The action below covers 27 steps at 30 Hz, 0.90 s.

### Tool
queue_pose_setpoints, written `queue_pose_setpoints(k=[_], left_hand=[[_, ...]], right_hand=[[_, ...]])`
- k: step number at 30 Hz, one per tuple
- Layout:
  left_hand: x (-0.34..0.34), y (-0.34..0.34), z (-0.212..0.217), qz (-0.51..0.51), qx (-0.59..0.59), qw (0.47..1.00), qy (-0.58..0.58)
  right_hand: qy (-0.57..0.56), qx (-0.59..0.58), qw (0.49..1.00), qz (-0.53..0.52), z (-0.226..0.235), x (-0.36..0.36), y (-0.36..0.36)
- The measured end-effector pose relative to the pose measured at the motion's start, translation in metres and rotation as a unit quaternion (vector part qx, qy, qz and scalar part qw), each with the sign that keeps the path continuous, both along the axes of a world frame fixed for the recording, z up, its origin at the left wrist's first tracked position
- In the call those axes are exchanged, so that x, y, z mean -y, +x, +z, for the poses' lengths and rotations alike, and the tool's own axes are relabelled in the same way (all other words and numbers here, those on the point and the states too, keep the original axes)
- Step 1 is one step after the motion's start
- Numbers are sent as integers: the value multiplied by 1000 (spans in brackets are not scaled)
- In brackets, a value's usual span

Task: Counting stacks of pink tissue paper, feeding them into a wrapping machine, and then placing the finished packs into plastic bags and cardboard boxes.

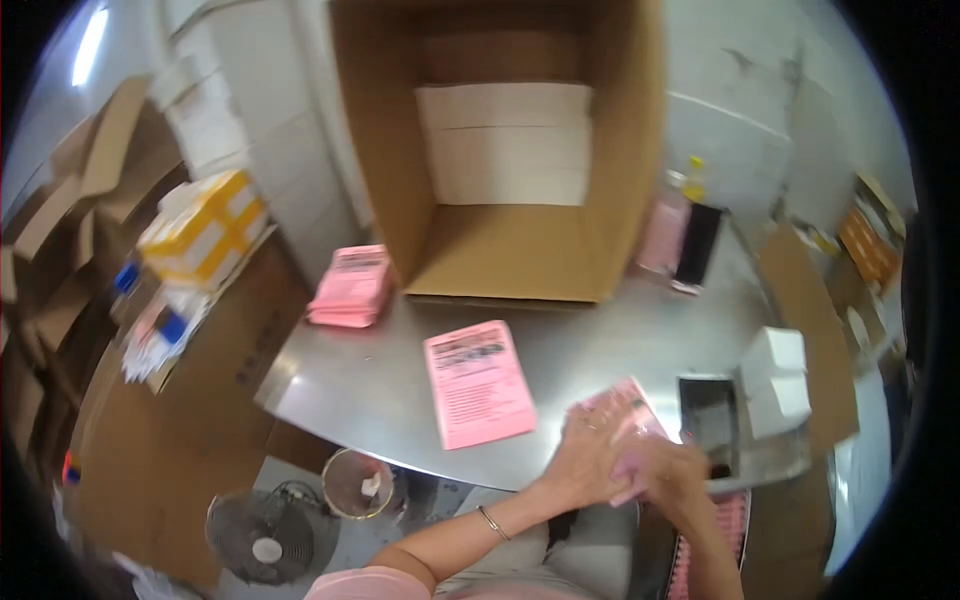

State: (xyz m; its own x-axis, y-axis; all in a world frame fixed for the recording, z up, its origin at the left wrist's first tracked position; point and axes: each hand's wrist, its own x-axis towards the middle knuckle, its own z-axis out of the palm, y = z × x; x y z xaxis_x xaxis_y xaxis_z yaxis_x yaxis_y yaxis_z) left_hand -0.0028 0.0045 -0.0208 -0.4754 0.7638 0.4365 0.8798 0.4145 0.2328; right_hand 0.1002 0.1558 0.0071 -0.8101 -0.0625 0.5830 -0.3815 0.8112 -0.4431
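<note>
A pink packet (645, 423) with a glossy surface is held at the front edge of the metal table, right of centre. My left hand (585, 455) grips it from the left, fingers laid across its top. My right hand (672, 475) is closed round its near end, slightly blurred. Left of my hands, a pink printed card (480, 388) lies flat on the table, apart from both hands. Farther back at the left rests a stack of pink cards (352, 285). The packet's underside is hidden.
A large open cardboard box (500, 255) stands at the back of the table (350, 390). At the right are a phone (698, 248), a clear bottle (662, 225), a dark tray (710, 410) and white boxes (778, 380). Below stand a fan (262, 535) and a bin (355, 482).
</note>
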Motion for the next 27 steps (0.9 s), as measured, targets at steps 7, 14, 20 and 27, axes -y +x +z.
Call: queue_pose_setpoints(k=[7,14,20,27], left_hand=[[3,13,5,33,82,996,-5],[-1,8,-2,-23,-14,997,68],[3,-4,1,-34,13,999,-9],[-10,-3,6,-68,-15,997,37]], right_hand=[[314,-36,818,-481,17,-154,59],[196,12,844,-498,8,-171,72],[106,40,855,-506,5,-170,61],[129,-13,874,-469,17,-153,67]])
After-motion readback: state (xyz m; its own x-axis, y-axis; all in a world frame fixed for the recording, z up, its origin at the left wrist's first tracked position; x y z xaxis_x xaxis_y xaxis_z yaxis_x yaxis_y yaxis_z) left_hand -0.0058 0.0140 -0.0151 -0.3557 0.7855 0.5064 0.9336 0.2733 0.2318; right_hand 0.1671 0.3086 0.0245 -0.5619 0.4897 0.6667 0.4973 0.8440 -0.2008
